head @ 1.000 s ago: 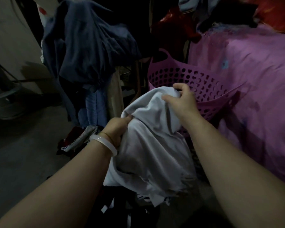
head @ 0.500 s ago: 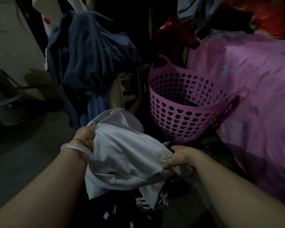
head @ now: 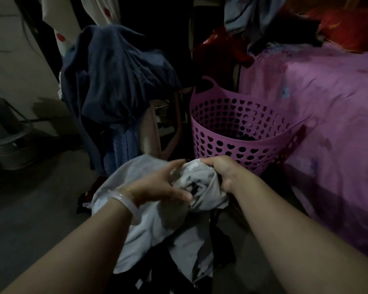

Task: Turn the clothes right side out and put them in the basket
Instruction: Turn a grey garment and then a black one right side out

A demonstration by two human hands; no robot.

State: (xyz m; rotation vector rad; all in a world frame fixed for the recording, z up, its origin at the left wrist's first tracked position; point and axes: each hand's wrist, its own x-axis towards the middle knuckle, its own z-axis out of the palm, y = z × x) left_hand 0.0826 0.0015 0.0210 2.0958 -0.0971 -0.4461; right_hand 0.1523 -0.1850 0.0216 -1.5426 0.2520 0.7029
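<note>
**Both hands on a pale garment beside the laundry basket**

In a dim room, a grey bucket-like container (head: 8,143) sits at the far left on the floor (head: 30,209), against a pale wall. Next to it a heap of dark blue clothes (head: 115,81) hangs in folds, with a spotted white cloth (head: 57,24) above it. Low in the middle, a person holds a pale grey garment (head: 157,219) bunched over a pile of dark clothes (head: 221,240) on the floor. The left hand (head: 162,183), a pale bangle (head: 125,201) on its wrist, reaches across the cloth with fingers spread and thumb out; its grip is loose and open, fingertips at the crumpled middle of the garment, though blur hides how firmly they touch. Just to the right, the right hand (head: 223,172) has its grip closed on the garment's upper edge, fingers curled round a fold where a dark print shows. The garment is outside the basket, just in front of it. Behind the right hand stands the purple basket (head: 242,143), pierced with heart-shaped holes, with something dark lying in its bottom. To its right a bed under a purple cover (head: 327,102) fills the side of the room, with red fabric (head: 353,26) heaped at its far end.
</note>
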